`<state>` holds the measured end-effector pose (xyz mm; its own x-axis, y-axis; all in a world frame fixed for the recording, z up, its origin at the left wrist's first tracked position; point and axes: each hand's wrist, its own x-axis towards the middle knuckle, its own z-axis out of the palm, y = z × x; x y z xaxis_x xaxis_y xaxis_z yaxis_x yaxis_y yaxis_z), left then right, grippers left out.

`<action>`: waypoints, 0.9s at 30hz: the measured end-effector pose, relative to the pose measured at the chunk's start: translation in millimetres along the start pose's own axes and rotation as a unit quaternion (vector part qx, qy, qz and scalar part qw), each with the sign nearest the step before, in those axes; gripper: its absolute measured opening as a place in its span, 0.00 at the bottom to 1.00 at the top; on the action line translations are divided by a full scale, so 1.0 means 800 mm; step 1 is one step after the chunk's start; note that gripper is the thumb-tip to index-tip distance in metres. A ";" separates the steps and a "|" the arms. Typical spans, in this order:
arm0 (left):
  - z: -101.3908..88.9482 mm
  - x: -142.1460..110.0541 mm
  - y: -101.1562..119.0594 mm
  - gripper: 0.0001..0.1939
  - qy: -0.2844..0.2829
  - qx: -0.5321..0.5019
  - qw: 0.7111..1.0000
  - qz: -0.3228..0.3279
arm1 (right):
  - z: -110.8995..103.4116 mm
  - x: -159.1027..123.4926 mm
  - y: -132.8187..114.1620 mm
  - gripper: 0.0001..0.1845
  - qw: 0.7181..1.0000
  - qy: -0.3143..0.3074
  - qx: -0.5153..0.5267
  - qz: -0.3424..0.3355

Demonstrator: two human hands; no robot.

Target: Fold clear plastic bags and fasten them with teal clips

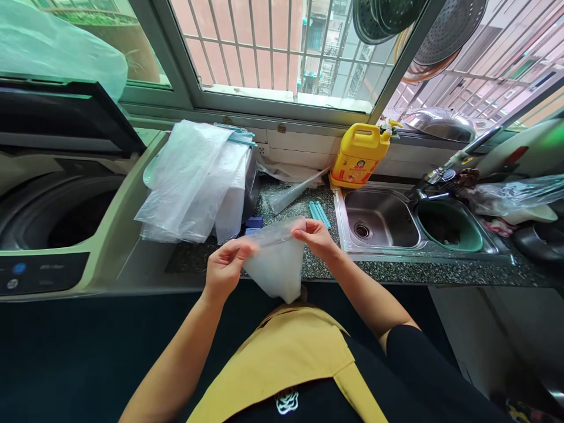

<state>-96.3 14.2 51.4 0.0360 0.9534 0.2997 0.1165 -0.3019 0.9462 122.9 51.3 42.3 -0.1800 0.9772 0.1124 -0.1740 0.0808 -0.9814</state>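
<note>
A frosted, translucent plastic bag (277, 258) hangs in front of me at the counter's front edge. My left hand (225, 264) pinches its upper left corner, and my right hand (318, 236) pinches the upper right corner between thumb and fingers. The bag's top edge is stretched between both hands; its lower part hangs down and looks whitish. Just behind it, a small blue object (254, 223) is partly covered by the bag. Several teal strips (319, 214), perhaps sealing clips, lie on the counter beyond my right hand.
Plastic bags (189, 182) are piled at left, beside an open top-loading washing machine (94, 235). A clear plastic piece (293, 194) lies on the granite counter (317, 269). At right are a yellow jug (359, 155), a steel sink (381, 220) and a green basin (453, 226).
</note>
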 end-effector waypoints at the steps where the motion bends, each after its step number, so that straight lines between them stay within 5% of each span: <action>1: -0.005 -0.002 -0.002 0.16 0.009 0.015 1.000 -0.003 | 0.004 -0.001 -0.002 0.23 1.000 0.002 -0.013 -0.006; 4: -0.024 -0.004 0.003 0.16 0.065 0.085 0.994 0.031 | 0.019 -0.008 -0.005 0.23 0.998 -0.004 -0.060 -0.030; 7: -0.037 -0.001 0.029 0.25 0.080 0.221 0.959 0.158 | 0.042 -0.023 -0.004 0.22 0.989 -0.032 -0.130 -0.067; 11: -0.029 0.003 0.064 0.13 -0.145 0.327 0.905 0.231 | 0.076 -0.048 0.006 0.17 0.967 -0.094 -0.199 -0.132; 14: -0.021 0.003 0.069 0.06 -0.211 0.305 0.902 0.221 | 0.088 -0.056 0.018 0.15 0.958 -0.103 -0.218 -0.154; 19: -0.040 0.011 0.071 0.07 -0.182 0.270 0.928 0.182 | 0.064 -0.066 0.052 0.15 0.942 -0.148 -0.256 -0.157; 24: -0.069 0.016 0.081 0.06 -0.167 0.269 0.934 0.164 | 0.030 -0.097 0.100 0.16 0.924 -0.166 -0.333 -0.084; 27: -0.082 0.010 0.080 0.06 -0.171 0.269 0.937 0.145 | 0.020 -0.088 0.117 0.15 0.879 -0.298 -0.373 -0.001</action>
<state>-153.9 2.0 122.5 0.4494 0.8037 0.3900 0.5328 -0.5916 0.6051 104.1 -13.1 -55.4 -0.6939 0.7189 -0.0419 0.4674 0.4054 -0.7856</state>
